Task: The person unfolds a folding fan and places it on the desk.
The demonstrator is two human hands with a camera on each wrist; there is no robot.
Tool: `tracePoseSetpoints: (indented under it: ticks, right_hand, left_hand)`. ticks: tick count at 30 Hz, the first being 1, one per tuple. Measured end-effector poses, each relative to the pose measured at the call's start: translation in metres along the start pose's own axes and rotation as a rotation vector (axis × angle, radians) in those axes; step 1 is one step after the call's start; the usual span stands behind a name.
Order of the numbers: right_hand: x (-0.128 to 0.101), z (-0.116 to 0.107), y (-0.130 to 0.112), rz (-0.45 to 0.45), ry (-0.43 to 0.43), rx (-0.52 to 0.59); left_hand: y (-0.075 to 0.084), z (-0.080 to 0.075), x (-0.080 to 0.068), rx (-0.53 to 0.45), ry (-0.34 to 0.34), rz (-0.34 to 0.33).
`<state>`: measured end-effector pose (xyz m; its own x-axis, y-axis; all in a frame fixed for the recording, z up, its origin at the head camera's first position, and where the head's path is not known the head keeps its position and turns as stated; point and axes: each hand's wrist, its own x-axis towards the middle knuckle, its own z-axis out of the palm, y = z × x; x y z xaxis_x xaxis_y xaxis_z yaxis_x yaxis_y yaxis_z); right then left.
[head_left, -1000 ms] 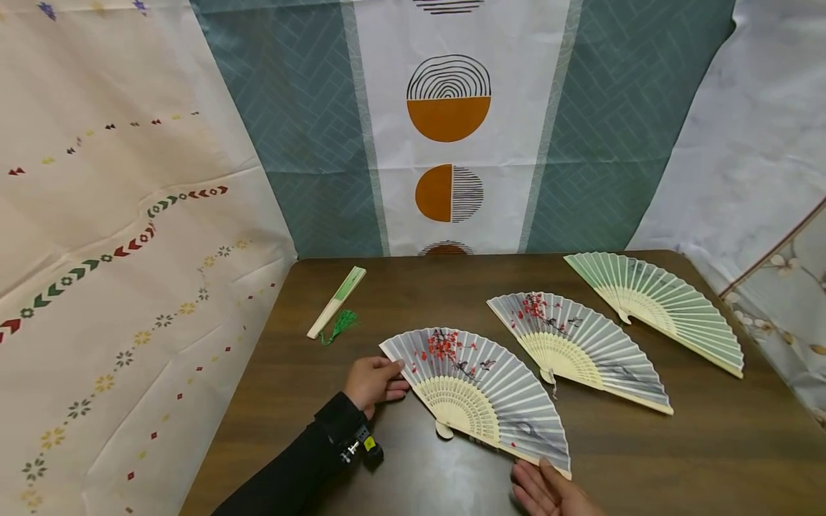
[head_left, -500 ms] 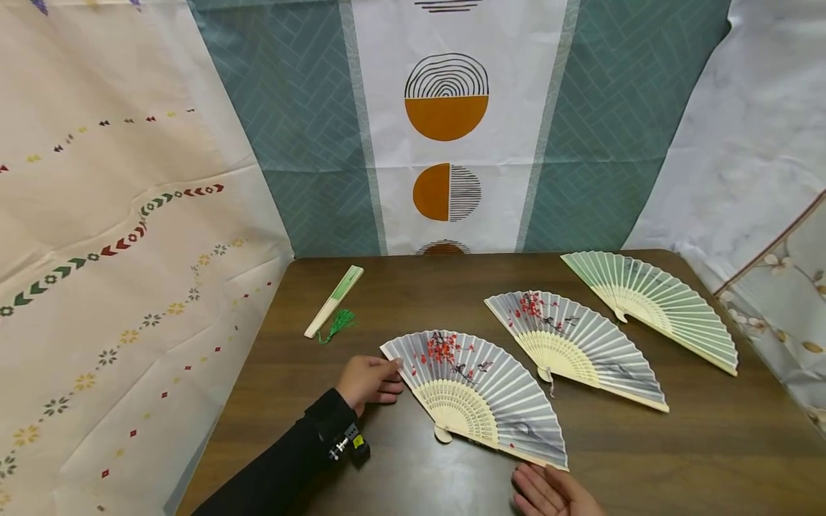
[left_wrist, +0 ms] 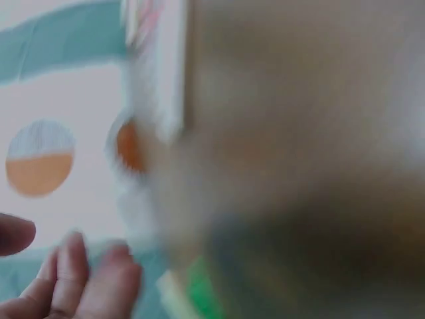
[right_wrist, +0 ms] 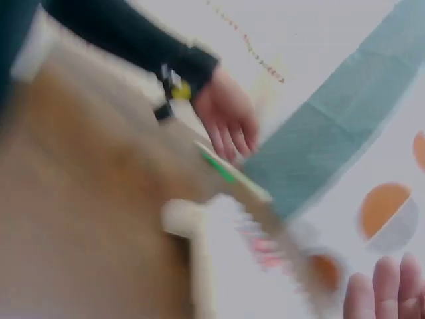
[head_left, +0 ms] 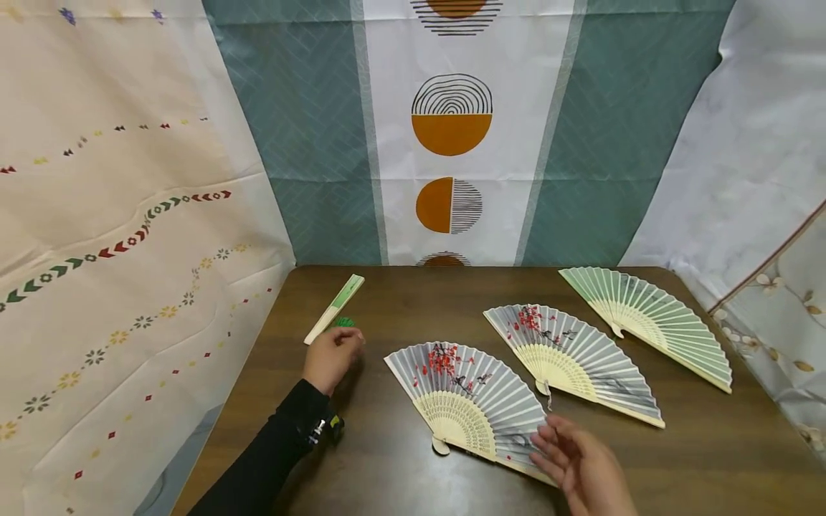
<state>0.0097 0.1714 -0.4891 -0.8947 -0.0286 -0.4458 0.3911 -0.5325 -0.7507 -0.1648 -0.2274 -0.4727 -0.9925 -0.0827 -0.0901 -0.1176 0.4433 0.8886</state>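
Nearest fan [head_left: 471, 401] grey with red blossoms, cream ribs; second fan [head_left: 571, 358] same print; far fan [head_left: 648, 315] pale green; folded fan [head_left: 335, 307] cream-green, green tassel [head_left: 344, 322]; table [head_left: 710, 459] dark brown.

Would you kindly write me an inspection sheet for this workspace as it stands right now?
Surface: dark wooden table, bare patches between the fans.
Job's things: closed green fan with a green tassel, far left; nearest grey blossom fan, spread open.
Clutter: second grey fan and green open fan, both spread flat.
Hands: left hand at the closed fan's tassel, grip unclear; right hand open over the nearest fan's edge.
Cables: nothing seen.
Surroundings: patterned cloth backdrops on three sides.
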Motion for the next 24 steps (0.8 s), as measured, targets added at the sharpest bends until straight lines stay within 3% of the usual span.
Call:
tracePoseSetpoints:
  ticks: [2,4,6,8,10,13,16,19,22,24]
  right_hand:
    - [0.020,0.035,-0.019,-0.129,0.057,-0.155]
    - [0.047,0.069,-0.034,-0.206,0.037,-0.244]
    - [0.076,0.104,-0.043,-0.243,-0.019,-0.356]
    - [0.104,0.135,-0.044,-0.274,-0.084,-0.491]
    - [0.132,0.159,-0.038,-0.310,-0.124,-0.628]
    - [0.166,0.184,-0.023,-0.331,-0.165,-0.809]
    - [0.197,0.202,-0.001,-0.367,-0.200,-0.993]
    - [0.227,0.212,0.026,-0.399,-0.245,-1.141]
    - [0.255,0.214,0.053,-0.408,-0.274,-1.217]
    - [0.261,0.215,0.065,-0.372,-0.297,-1.226]
  left_hand:
    - [0.011,-0.013,0.014,0.131,0.068,0.065]
    - [0.025,-0.017,0.028,0.186,0.103,0.106]
    - [0.036,-0.012,0.043,0.186,0.090,0.123]
    - [0.037,-0.001,0.063,0.207,0.064,0.145]
    - [0.023,0.016,0.091,0.269,0.042,0.182]
    - [-0.013,0.035,0.135,0.424,0.036,0.173]
    - [-0.041,0.037,0.163,0.544,0.072,0.110]
    - [-0.048,0.024,0.163,0.617,0.122,0.047]
    - [-0.040,0.010,0.144,0.662,0.123,-0.025]
    - [-0.038,0.007,0.134,0.680,0.099,-0.060]
